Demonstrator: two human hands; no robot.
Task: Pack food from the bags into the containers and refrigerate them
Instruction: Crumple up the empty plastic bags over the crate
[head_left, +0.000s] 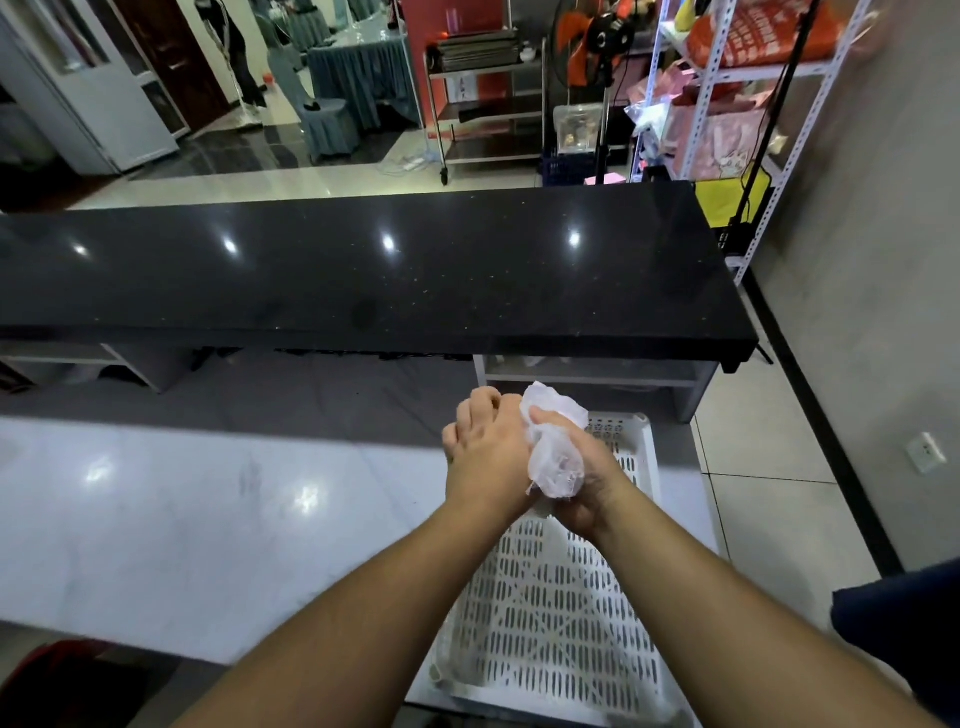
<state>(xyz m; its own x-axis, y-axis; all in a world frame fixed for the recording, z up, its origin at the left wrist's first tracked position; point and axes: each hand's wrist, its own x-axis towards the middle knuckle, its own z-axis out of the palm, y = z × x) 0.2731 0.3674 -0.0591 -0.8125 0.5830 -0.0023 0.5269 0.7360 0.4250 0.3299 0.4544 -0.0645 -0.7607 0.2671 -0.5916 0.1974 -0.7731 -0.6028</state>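
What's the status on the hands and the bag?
Both hands, left and right, grip one crumpled clear bag. Held above white slotted crate. Nothing in the way.

Both my bare forearms reach forward and converge, wrists nearly touching. My left hand (485, 447) lies back-up with its fingers curled and pressed against my right. My right hand (582, 467) is closed in a fist, its fingers wrapped round a crumpled clear plastic bag (553, 452).

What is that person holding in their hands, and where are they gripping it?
A crumpled clear plastic bag. The right hand squeezes it around its middle; the left hand presses against its side, over the white slotted crate.
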